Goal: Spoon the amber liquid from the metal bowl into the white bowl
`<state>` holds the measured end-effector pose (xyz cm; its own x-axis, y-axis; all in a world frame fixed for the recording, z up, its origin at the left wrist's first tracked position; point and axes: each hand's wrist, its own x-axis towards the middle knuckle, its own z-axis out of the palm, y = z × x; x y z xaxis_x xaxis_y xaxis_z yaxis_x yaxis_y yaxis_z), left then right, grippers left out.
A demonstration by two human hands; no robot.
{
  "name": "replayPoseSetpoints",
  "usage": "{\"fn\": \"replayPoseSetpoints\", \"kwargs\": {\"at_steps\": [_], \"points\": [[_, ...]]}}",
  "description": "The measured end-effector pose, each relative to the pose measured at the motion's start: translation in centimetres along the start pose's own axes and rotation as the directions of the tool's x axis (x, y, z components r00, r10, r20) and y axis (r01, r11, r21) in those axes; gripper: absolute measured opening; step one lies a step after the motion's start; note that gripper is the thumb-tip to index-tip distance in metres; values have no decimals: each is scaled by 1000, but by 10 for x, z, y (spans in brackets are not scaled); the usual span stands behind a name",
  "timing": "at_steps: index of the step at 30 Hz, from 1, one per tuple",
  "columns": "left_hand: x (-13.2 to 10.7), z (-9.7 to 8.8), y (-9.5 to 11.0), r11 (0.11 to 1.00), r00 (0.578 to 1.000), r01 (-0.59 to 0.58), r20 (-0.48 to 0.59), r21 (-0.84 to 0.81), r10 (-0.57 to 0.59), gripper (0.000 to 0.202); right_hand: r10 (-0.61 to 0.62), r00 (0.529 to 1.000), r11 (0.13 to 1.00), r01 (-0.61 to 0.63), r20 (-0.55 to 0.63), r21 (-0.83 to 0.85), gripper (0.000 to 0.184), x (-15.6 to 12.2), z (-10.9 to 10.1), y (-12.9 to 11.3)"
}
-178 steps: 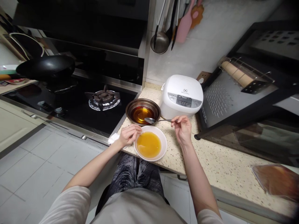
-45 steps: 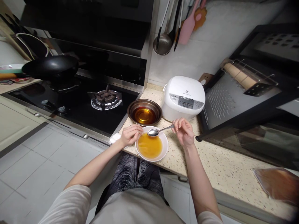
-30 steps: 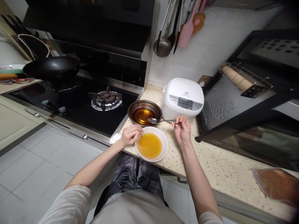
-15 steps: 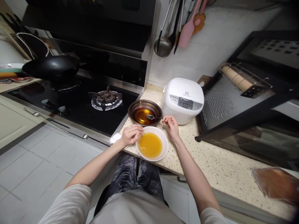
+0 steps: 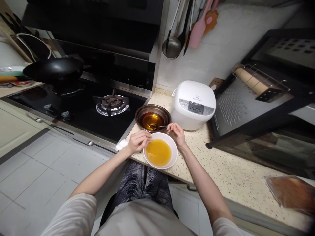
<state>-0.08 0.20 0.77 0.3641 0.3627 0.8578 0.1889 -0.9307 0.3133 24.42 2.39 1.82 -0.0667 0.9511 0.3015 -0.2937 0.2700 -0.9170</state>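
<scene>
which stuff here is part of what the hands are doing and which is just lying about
In use:
spoon, in the right hand, reaching into the metal bowl
white bowl of yellow liquid, left hand at its rim

Just about:
rice cooker
black wok, left of the nearer burner
pink spatula, hanging
brown packet, far right

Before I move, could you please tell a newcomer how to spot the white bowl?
Find the white rice cooker on the speckled counter. Nearer and further left, at the front edge, sits the white bowl, the left hand at its rim. Unlike the dark metal bowl just behind, it is pale and holds yellow liquid.
</scene>
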Motion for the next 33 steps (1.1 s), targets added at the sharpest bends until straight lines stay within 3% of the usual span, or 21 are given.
{"fn": "replayPoseSetpoints", "kwargs": {"at_steps": [8,33], "points": [[-4,1,-3,1000,1000,11,7,-16,-10,23,14,999,994,-10,-37,110,39,-3,1,-3],[0,0,-1,1000,1000,2,-7,-4,-2,24,-128,985,985,140,-111,103,41,-18,-8,-59]]}}
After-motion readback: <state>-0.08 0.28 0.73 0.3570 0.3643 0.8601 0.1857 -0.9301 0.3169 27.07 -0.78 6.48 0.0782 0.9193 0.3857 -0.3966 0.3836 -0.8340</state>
